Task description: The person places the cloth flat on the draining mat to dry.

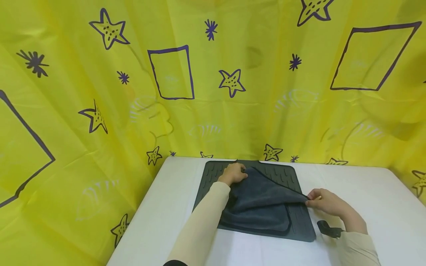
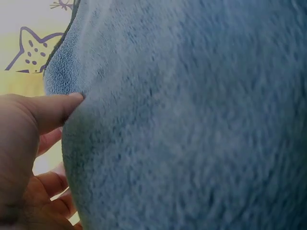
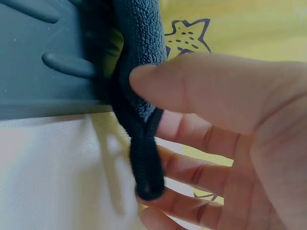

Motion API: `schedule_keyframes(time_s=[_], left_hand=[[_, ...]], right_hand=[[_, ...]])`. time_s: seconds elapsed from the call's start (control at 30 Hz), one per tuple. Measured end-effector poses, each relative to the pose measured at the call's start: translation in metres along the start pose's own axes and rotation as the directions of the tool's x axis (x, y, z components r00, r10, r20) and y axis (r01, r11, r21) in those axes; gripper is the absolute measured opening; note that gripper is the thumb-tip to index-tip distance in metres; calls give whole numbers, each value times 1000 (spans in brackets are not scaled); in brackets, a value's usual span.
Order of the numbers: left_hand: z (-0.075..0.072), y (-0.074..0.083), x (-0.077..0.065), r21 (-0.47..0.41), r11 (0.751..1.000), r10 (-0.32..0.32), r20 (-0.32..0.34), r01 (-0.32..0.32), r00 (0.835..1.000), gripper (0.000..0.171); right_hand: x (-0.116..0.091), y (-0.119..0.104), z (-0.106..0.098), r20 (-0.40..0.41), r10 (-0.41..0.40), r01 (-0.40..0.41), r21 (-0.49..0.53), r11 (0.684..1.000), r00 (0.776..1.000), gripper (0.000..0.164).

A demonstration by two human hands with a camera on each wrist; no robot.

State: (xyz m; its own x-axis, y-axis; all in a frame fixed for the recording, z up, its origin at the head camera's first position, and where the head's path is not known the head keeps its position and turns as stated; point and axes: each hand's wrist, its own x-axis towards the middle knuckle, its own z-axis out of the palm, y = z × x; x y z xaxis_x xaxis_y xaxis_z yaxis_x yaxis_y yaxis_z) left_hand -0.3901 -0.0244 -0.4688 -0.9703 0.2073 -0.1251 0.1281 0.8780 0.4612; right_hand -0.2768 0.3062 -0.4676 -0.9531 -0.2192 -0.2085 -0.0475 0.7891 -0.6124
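Observation:
A dark blue-grey cloth (image 1: 263,194) with black edging lies partly lifted over a dark grey ridged mat (image 1: 303,225). My left hand (image 1: 234,173) pinches its far left part; in the left wrist view the thumb (image 2: 57,108) presses into the plush cloth (image 2: 192,115), which fills most of that view. On the right, my right hand (image 1: 327,202) holds a corner of the cloth between thumb and fingers, just past the mat's right edge. The right wrist view shows the thumb on the cloth's corner (image 3: 141,43), with a black hanging loop (image 3: 147,167) dangling below it.
The mat rests on a white table (image 1: 169,195). Behind and to the left hangs a yellow curtain (image 1: 206,122) with stars and frames drawn on it. A small black device (image 1: 328,229) sits at my right wrist.

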Motion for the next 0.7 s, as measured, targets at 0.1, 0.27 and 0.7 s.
schedule_keyframes(time_s=[0.1, 0.27, 0.7], left_hand=[[0, 1, 0, -35, 999, 20, -5, -20, 1000, 32], [-2, 0, 1, -79, 996, 33, -44, -36, 998, 27], [-27, -5, -3, -223, 969, 81, -105, -103, 991, 23]], right_hand=[[0, 1, -1, -18, -7, 6, -2, 1000, 1000, 19], [-1, -1, -2, -116, -45, 46, 4, 999, 992, 19], [0, -20, 0, -299, -45, 97, 161, 982, 953, 42]])
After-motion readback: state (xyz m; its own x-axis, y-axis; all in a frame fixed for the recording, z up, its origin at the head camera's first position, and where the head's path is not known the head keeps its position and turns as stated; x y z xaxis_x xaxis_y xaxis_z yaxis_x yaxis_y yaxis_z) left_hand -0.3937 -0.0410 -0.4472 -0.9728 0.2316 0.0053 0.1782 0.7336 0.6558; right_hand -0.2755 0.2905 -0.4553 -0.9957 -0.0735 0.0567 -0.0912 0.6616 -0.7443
